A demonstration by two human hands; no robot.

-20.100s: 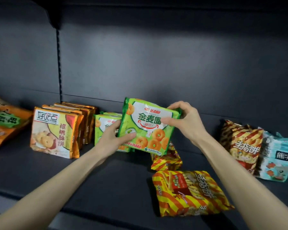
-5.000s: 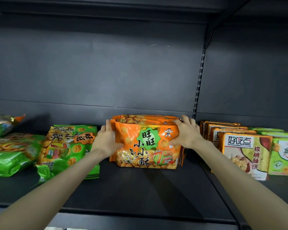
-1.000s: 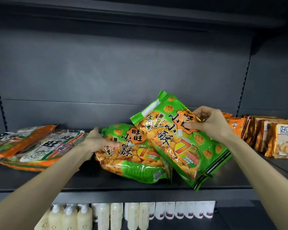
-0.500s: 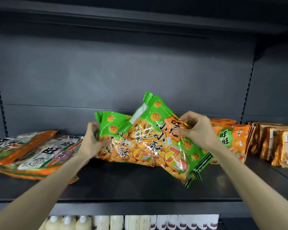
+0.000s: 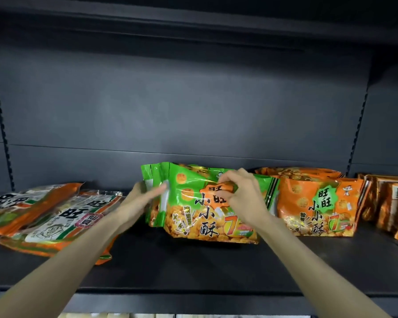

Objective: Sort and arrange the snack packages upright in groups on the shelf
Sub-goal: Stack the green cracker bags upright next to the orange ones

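Two green snack bags [image 5: 193, 216] stand upright, one behind the other, in the middle of the dark shelf [image 5: 205, 267]. My left hand [image 5: 143, 199] presses against their left edge, and its blur hides how the fingers grip. My right hand [image 5: 239, 198] pinches the front bag near its top. Directly to their right stands an upright group of orange bags [image 5: 317, 207] of the same snack. Several orange-and-white rice cracker bags [image 5: 51, 216] lie flat at the left.
Brown-orange biscuit packs [image 5: 391, 203] stand at the far right past a slotted upright post [image 5: 359, 125]. The shelf's front strip before the bags is bare. An upper shelf [image 5: 193, 21] hangs overhead. Pale items show below the shelf edge.
The two green bags went from tilted and lifted to standing upright together beside the orange group. Both hands moved right with them, and the view shifted up.
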